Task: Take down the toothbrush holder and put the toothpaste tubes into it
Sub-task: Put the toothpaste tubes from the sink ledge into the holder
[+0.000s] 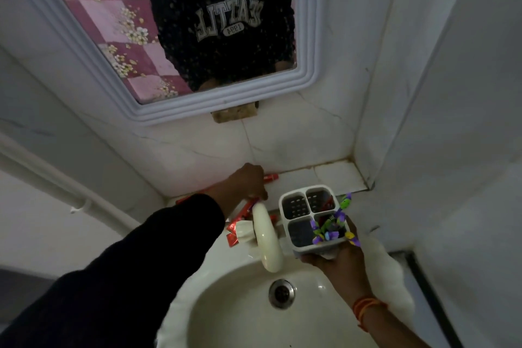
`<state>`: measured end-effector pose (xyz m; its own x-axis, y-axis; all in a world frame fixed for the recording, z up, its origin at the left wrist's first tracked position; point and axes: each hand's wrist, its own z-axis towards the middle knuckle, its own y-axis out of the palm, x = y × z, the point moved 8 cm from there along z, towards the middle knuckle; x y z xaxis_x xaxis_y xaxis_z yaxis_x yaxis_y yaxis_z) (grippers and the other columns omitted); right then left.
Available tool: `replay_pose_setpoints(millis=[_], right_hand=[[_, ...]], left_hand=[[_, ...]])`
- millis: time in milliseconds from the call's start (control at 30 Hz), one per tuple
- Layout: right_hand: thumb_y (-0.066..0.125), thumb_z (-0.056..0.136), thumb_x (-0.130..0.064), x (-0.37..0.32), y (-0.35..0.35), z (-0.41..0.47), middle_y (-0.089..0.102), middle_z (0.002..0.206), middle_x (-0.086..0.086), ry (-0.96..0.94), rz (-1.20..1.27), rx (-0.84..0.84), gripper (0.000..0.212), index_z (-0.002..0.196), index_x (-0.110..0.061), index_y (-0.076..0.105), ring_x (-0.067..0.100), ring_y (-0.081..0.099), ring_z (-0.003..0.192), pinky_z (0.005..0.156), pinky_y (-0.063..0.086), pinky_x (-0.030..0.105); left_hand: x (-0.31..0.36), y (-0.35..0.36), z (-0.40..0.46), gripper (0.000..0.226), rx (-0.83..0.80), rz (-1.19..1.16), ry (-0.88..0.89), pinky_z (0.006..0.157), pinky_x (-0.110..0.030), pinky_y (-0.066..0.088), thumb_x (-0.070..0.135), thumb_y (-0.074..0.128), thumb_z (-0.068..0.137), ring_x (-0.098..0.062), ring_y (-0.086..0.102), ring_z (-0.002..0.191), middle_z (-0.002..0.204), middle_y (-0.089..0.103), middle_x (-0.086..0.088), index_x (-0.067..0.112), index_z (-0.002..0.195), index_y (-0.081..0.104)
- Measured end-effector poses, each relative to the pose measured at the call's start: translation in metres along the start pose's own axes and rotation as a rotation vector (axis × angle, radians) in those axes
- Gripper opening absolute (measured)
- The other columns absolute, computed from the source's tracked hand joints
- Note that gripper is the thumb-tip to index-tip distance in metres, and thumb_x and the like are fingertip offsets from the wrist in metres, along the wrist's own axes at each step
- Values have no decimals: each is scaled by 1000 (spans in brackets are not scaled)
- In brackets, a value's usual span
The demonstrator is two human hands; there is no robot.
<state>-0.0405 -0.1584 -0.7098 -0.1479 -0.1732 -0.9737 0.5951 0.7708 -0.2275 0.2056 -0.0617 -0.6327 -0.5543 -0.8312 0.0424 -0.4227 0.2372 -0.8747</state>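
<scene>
My right hand [336,260] holds a white toothbrush holder [299,207] with four compartments from below, over the sink's back rim. A purple and green tube [332,223] stands in its front right compartment, and something red shows in the back right one. My left hand [248,181] reaches to the tiled ledge and closes around a red toothpaste tube [270,177] lying against the wall. More red tubes [240,219] lie on the ledge beneath my left wrist, partly hidden by the tap.
A cream tap [267,237] arches over the white sink [226,308] with its metal drain [281,292]. A framed mirror [175,110] hangs on the tiled wall above. A tiled corner wall stands close on the right.
</scene>
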Motion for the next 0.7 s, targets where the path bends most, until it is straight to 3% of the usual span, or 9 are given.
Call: replay_pose_setpoints(millis=[33, 167, 267, 433, 500, 600, 700], right_hand=[[101, 45, -20, 1, 0, 1, 59, 133, -3, 1, -8, 0, 107, 138, -17, 49, -18, 50, 118, 91, 46, 2], [101, 45, -15, 6, 1, 3, 61, 131, -2, 18, 7, 0, 106, 137, -14, 49, -19, 52, 116, 88, 46, 1], [100, 46, -10, 8, 2, 3, 61, 130, 1, 10, 27, 1, 104, 137, -9, 49, -24, 51, 112, 86, 44, -3], [99, 48, -12, 7, 3, 3, 61, 131, 0, 24, 20, -5, 104, 138, -10, 47, -24, 51, 111, 86, 44, -2], [99, 49, -11, 5, 4, 3, 60, 133, 0, 24, 21, -11, 104, 139, -11, 47, -19, 53, 115, 88, 46, 1], [99, 50, -17, 2, 5, 0, 58, 135, -3, 23, 23, 0, 106, 141, -13, 45, -19, 50, 119, 91, 44, 1], [98, 51, -15, -1, 4, 0, 57, 134, -5, 13, 31, 3, 106, 141, -10, 45, -25, 46, 117, 90, 41, -3]], left_hand=[[-4, 7, 4, 34, 3, 2, -3, 75, -30, 53, 34, 79, 80, -16, 59, 64, 83, 67, -12, 6, 74, 61], [-10, 15, 10, 43, 82, 11, 9, 75, -35, 52, 24, 80, 77, -34, 68, 100, 113, 66, -18, 2, 111, 65], [-16, 24, 15, 36, 97, 17, 0, 81, -37, 55, 21, 69, 87, -35, 68, 104, 120, 65, -19, 4, 118, 63], [-4, 12, 14, 39, 132, -131, 74, 81, -35, 51, 37, 60, 96, -33, 66, 101, 115, 66, -21, 4, 114, 63], [15, -4, 4, 39, 120, -254, 154, 78, -36, 56, 38, 53, 101, -31, 69, 89, 111, 68, -21, 4, 118, 63], [55, -31, -23, 39, -23, -283, 298, 64, -25, 58, 31, 67, 95, -13, 70, 64, 111, 70, -10, 10, 128, 64], [93, -62, -52, 30, -20, -139, 386, 65, -25, 61, 31, 82, 82, -8, 74, 58, 94, 76, -2, 13, 104, 72]])
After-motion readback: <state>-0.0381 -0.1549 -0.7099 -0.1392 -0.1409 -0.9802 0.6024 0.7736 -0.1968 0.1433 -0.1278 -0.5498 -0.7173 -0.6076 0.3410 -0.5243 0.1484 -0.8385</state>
